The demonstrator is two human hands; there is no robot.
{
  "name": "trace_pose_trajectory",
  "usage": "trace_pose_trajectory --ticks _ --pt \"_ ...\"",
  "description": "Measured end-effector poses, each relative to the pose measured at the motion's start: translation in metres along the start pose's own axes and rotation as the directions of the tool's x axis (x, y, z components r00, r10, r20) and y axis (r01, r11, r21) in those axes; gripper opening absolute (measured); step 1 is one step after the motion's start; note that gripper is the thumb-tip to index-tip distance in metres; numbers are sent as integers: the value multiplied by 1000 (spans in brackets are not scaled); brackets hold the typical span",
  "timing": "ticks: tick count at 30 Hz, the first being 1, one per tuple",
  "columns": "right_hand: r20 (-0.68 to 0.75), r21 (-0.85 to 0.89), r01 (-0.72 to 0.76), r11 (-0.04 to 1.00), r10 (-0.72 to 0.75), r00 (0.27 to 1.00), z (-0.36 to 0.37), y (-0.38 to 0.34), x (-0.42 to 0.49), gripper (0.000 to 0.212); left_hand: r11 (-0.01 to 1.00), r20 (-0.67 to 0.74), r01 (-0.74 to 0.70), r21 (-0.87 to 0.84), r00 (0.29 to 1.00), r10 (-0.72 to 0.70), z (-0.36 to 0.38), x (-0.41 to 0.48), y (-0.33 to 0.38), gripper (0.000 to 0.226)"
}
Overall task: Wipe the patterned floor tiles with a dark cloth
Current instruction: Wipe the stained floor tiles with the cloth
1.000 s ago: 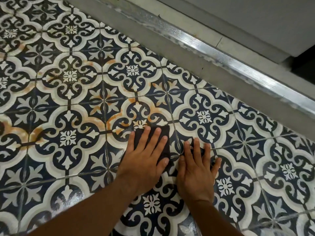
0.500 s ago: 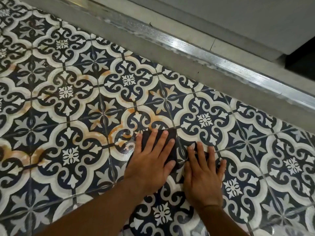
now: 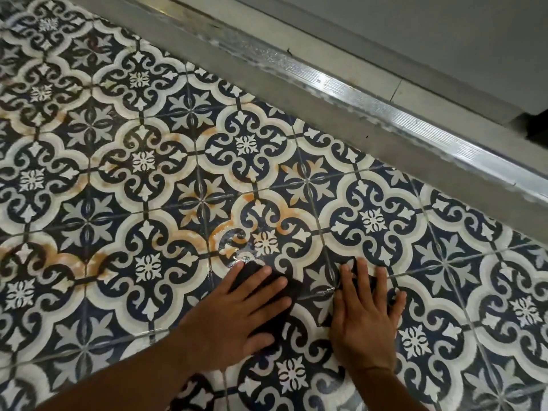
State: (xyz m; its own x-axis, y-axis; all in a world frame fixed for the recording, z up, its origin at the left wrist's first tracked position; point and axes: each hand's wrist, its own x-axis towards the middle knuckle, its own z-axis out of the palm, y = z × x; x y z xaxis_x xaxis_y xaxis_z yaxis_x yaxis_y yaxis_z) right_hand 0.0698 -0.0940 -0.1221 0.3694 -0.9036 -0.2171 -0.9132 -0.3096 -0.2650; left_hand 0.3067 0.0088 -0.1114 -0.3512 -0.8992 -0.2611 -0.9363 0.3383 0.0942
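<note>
Left hand point(image 3: 234, 318) flat, fingers spread, pressing the dark cloth point(image 3: 292, 287) to the tiles point(image 3: 142, 185), cloth mostly hidden beneath its fingers, right hand point(image 3: 366, 318) just beside, flat on tile, fingers slightly apart, orange stains point(image 3: 252, 203) and wet sheen beyond the left fingertips, metal strip point(image 3: 355, 84) further off

Both hands flat on the tiles point(image 3: 142, 161), near the bottom centre. Left hand point(image 3: 234, 318) lies on the cloth point(image 3: 292, 287), fingers spread; cloth shows under and between the fingers. Right hand point(image 3: 363, 318) just right of it, palm down on tile. Metal strip point(image 3: 341, 81) runs diagonally behind the tiles, wall point(image 3: 415, 34) beyond it.
</note>
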Motion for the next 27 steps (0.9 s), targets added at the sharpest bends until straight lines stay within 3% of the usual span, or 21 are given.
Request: trace_pose_trajectory --ticks 2,4,6,12,16,20,24,27 --pt "5 -4 -7 1000 7 1000 0 0 0 56 992 -6 120 -47 993 -120 -6 17 -1 60" --pt "12 -4 -15 1000 15 1000 1 0 0 56 938 1 324 -125 945 -326 -15 40 11 60" --pt "10 -3 -20 1000 20 1000 1 0 0 56 892 -8 422 -164 903 -429 -18 57 33 62" --pt "-4 5 -6 1000 6 1000 0 0 0 55 949 -5 268 -169 962 -273 -7 27 37 59" --pt "21 -27 -14 1000 15 1000 2 0 1 55 912 20 380 -154 924 -381 -13 41 10 60" --pt "20 -28 -13 1000 14 1000 2 1 1 54 819 71 520 -242 852 -519 -31 78 29 63" --pt "11 -24 -23 999 24 1000 4 1 0 55 831 -2 327 -450 930 -367 -41 84 45 62" --pt "13 -6 -16 1000 16 1000 1 0 1 55 803 -57 332 -495 910 -412 -45 46 30 61"
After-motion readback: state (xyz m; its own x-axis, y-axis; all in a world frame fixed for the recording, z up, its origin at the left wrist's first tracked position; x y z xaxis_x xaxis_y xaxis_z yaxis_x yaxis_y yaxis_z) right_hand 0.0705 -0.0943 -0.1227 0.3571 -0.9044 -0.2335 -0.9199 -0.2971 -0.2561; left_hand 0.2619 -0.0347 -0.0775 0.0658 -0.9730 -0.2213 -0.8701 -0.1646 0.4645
